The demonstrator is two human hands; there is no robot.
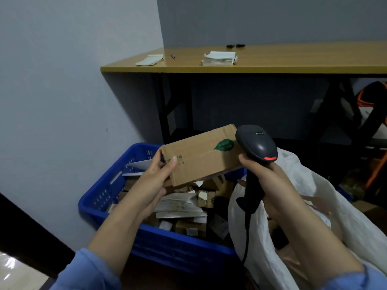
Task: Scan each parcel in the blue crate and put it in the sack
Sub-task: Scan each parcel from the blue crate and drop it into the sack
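i see my left hand (156,176) gripping the left end of a cardboard parcel (203,155) at frame centre, thumb on top, held above the blue crate (100,197) at lower left. my right hand (266,181) is wrapped round the handle of a black scanner (256,145), its head beside the parcel's right end. the white sack (326,206) gapes open at lower right, touching the crate.

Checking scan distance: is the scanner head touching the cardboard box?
Cannot tell. In the head view the scanner head overlaps the right end of the cardboard box, hiding any gap; one view gives no depth.
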